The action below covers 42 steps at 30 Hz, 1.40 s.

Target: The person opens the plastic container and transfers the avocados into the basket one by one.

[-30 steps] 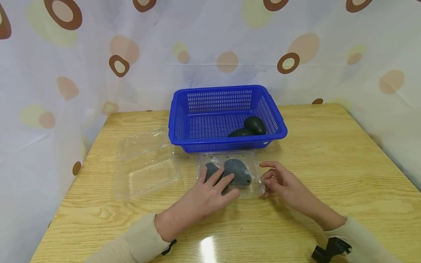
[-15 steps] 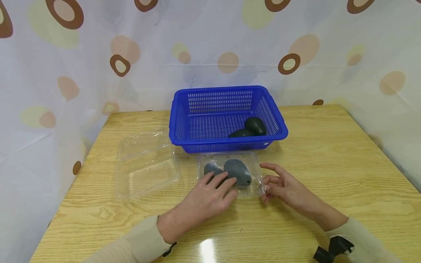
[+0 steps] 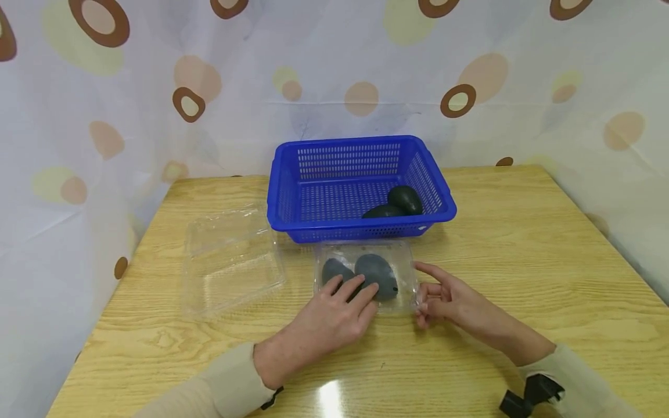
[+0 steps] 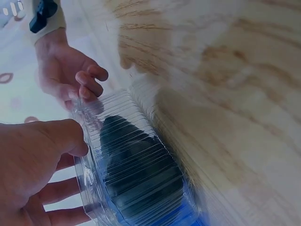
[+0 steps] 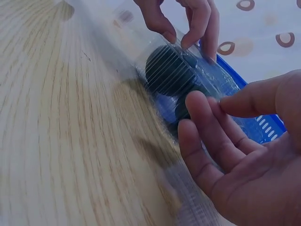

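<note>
Below frame centre, your left hand (image 3: 328, 319) grips and your right hand (image 3: 450, 301) pinches the clear box (image 3: 406, 267), apparently lidded over two dark fruits (image 3: 377, 273). Two more fruits (image 3: 405, 200) in the blue basket (image 3: 324, 226) seem unboxed.

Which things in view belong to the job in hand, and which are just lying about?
In the job:
- clear plastic box
- at least two dark fruits inside it
- left hand, on the box
- right hand, at its right front corner

Lying about, untouched now:
- other clear container, left
- blue basket
- dark fruits in the basket
</note>
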### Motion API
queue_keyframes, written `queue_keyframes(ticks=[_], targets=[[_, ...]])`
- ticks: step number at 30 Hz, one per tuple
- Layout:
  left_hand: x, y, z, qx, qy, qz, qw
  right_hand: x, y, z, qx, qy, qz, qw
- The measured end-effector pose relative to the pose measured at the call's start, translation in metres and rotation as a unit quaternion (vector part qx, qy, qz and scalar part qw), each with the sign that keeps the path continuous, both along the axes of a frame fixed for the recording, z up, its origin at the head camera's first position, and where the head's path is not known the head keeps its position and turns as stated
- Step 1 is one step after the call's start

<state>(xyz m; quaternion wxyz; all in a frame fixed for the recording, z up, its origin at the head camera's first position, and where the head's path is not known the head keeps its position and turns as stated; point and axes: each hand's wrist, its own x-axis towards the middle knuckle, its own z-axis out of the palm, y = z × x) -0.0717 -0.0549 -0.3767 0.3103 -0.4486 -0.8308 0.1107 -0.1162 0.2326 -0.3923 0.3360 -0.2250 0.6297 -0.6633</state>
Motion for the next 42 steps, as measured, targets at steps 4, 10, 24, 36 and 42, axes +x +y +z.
queue_keyframes(ticks=[4, 10, 24, 36, 42], targets=[[0.0, 0.001, 0.001, -0.003, 0.0, -0.004, 1.0, 0.001, -0.003, 0.003, 0.014, 0.001, -0.01, 0.9999], [-0.001, 0.001, 0.0, -0.014, 0.012, -0.011, 0.9998, 0.001, -0.004, 0.005, 0.024, 0.008, -0.014, 0.9996], [-0.003, 0.001, 0.0, 0.0, 0.003, -0.024, 0.9997, -0.001, -0.008, 0.006, 0.051, 0.025, -0.021, 0.9982], [-0.004, 0.003, 0.002, 0.026, -0.02, 0.001, 0.9994, -0.001, -0.01, 0.011, 0.079, 0.034, -0.02, 0.9961], [-0.005, 0.002, 0.003, 0.03, -0.042, 0.009, 0.9986, -0.001, -0.009, 0.012, 0.087, 0.033, -0.018, 0.9955]])
